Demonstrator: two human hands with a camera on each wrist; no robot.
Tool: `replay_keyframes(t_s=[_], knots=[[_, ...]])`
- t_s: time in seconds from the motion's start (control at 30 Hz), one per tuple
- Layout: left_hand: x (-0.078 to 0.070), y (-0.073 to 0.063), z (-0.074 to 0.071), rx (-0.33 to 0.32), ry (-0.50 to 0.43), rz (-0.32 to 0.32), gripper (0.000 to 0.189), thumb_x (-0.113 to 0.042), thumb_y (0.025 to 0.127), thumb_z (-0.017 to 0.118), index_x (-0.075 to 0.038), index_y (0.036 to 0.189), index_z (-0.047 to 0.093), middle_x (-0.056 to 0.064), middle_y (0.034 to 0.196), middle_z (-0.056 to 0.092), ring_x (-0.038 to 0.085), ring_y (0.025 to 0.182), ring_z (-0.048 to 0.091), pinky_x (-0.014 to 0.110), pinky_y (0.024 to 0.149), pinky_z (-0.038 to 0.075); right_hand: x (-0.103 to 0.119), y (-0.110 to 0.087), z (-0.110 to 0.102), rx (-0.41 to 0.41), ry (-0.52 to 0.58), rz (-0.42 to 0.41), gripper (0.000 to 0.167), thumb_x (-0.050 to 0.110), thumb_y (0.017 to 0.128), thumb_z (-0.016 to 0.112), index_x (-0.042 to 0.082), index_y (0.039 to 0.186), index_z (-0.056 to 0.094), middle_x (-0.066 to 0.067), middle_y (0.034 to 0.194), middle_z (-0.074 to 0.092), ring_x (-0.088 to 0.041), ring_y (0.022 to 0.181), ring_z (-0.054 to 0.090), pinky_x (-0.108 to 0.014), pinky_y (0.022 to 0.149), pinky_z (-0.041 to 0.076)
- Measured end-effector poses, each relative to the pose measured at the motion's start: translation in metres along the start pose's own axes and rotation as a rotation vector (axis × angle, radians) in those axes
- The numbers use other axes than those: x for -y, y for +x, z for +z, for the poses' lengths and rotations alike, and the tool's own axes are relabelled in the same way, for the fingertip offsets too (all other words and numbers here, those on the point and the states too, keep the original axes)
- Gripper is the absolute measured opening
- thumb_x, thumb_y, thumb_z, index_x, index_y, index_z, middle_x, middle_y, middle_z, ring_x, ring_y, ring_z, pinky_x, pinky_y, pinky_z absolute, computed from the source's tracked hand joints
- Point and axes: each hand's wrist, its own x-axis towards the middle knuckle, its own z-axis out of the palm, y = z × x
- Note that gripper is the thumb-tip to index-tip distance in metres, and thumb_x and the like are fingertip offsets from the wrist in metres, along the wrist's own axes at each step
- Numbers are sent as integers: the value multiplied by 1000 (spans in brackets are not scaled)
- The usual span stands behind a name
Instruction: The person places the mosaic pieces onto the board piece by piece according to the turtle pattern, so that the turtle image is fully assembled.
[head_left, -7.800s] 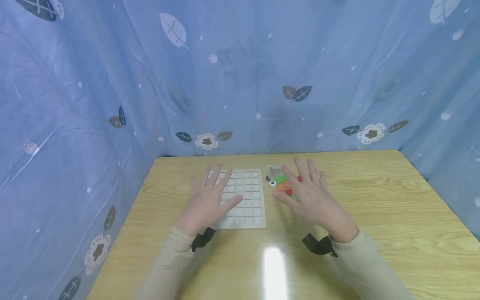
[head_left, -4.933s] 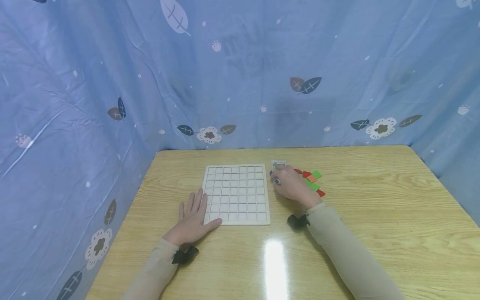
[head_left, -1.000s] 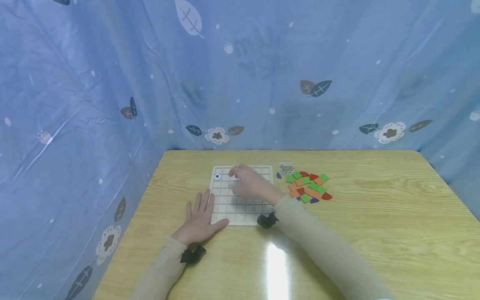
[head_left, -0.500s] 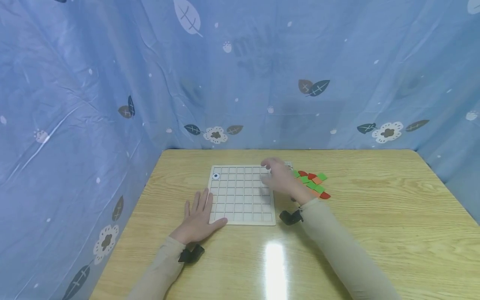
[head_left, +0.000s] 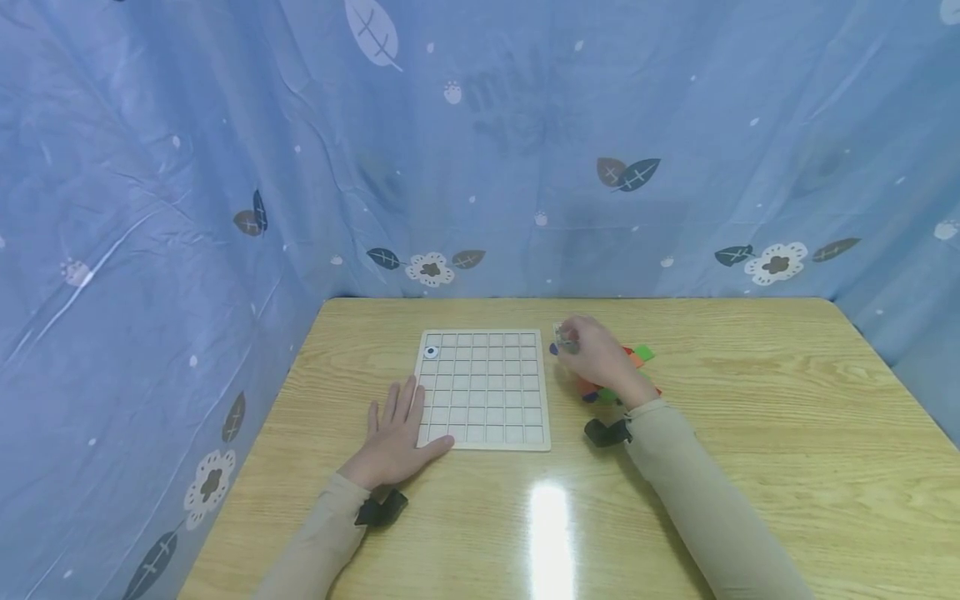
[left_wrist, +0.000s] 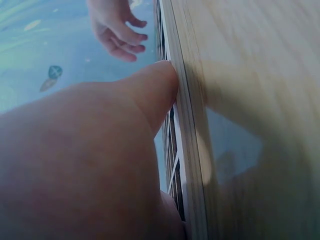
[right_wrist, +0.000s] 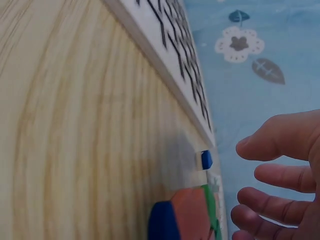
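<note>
My left hand (head_left: 393, 442) lies with straight fingers over the lower left edge of a white grid board (head_left: 483, 392); its thumb touches the board's rim (left_wrist: 187, 125) in the left wrist view. A round white eye piece (head_left: 431, 352) sits in a cell near the board's upper left corner. My right hand (head_left: 596, 354) hovers above a pile of coloured tiles, fingers loosely bent and apart, nothing seen between them. Nearest its fingertips are a small blue piece (right_wrist: 206, 160) and a picture card (head_left: 557, 332), partly covered in the head view.
Orange, green, red and blue tiles (right_wrist: 190, 210) lie right of the board, partly hidden under my right hand. The wooden table (head_left: 750, 400) reaches back to a blue patterned curtain (head_left: 540, 150). A bright reflection shows on the table's front part.
My right hand has put the eye piece on the board, then gone back rightward over the tiles and card. My left hand has come down to the board's lower left edge and stayed.
</note>
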Motion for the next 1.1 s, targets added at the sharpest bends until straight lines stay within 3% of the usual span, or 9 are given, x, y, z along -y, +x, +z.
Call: replay_keyframes(t_s=[0.2, 0.5, 0.83, 1.1], knots=[[1, 0, 0, 6, 19, -2, 106, -68, 99, 52, 0, 166, 4, 18, 175, -9, 44, 160, -12, 72, 121, -7, -5, -1, 1, 13, -43, 40, 42, 14, 98, 70, -4, 134, 59, -24, 126, 63, -40, 115, 62, -54, 94, 53], [3, 1, 1, 22, 39, -10, 108, -71, 99, 48, -3, 167, -1, 14, 175, -14, 42, 160, -14, 72, 122, -9, -9, -4, 1, 29, -49, 60, 40, 12, 96, 68, -1, 132, 61, -23, 121, 64, -37, 108, 63, -50, 85, 53], [3, 3, 1, 13, 45, -12, 108, -72, 98, 49, -3, 167, 1, 14, 175, -13, 42, 160, -14, 72, 122, -9, -13, -3, 4, 25, -87, 58, 40, 7, 92, 66, -3, 131, 66, -23, 126, 68, -39, 117, 64, -53, 96, 55], [5, 3, 4, -7, 39, 0, 108, -72, 98, 49, -2, 167, 2, 15, 175, -12, 42, 161, -13, 72, 122, -9, -12, -3, 5, 26, -101, 27, 35, 6, 91, 68, -4, 124, 68, -24, 123, 68, -40, 115, 65, -53, 96, 55]])
